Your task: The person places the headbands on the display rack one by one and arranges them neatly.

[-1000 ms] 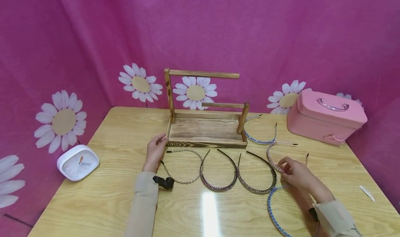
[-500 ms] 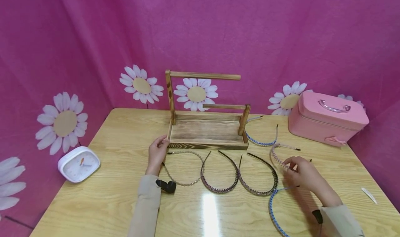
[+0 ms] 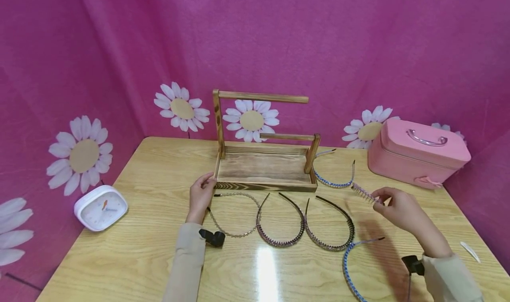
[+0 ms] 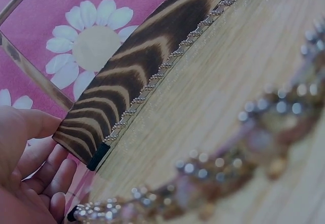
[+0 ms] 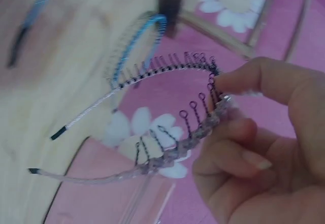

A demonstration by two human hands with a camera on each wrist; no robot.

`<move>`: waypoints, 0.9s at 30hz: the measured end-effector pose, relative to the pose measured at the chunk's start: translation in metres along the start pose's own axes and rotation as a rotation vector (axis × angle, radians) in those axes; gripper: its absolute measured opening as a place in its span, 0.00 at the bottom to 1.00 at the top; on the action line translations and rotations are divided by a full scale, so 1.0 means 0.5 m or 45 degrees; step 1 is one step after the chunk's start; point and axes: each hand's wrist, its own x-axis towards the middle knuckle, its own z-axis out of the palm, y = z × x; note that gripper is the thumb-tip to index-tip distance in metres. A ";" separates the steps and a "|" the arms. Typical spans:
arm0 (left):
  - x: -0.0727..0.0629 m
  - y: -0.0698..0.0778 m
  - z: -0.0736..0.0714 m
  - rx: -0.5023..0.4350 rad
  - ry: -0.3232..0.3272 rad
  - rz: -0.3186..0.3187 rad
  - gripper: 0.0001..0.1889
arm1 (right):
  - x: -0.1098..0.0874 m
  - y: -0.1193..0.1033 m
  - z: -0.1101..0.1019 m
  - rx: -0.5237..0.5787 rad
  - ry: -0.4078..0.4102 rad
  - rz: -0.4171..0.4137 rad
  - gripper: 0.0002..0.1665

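Observation:
My right hand (image 3: 404, 208) pinches a pale pink beaded headband (image 5: 172, 154) at the middle of its band, thumb against curled fingers. Its wire teeth and two black-tipped ends point away from the palm in the right wrist view. The headband is lifted over the table, and a shadow falls below the hand. On the other side, my left hand (image 3: 200, 196) holds the front left corner of a wooden stand (image 3: 263, 187) with a shallow tray and two horizontal bars. Its thumb lies on the corner, with the fingers bent beside it in the left wrist view.
In front of the stand lie a beaded headband (image 3: 239, 235) and two dark toothed headbands (image 3: 280, 243) (image 3: 328, 247). Blue headbands (image 3: 334, 185) (image 3: 346, 266) lie to the right. A pink case (image 3: 414, 156), a white clock (image 3: 101, 208) and a white hair clip (image 3: 470, 252) stand around the edges.
My right hand has raised the pink headband off the table and moved a little right and up with it. The left hand has stayed at the stand's corner.

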 end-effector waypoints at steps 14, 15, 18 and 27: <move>-0.001 0.008 -0.005 0.014 -0.003 -0.003 0.17 | 0.098 -0.061 -0.056 0.465 0.111 0.060 0.15; -0.001 0.007 -0.005 0.011 -0.001 -0.002 0.17 | 0.107 -0.067 -0.061 0.550 0.098 0.083 0.13; -0.001 0.006 -0.005 0.015 0.007 0.009 0.16 | 0.135 -0.086 -0.078 0.776 0.066 0.147 0.07; -0.005 0.001 -0.003 0.024 0.032 0.030 0.16 | 0.218 -0.142 -0.115 0.810 0.049 0.201 0.11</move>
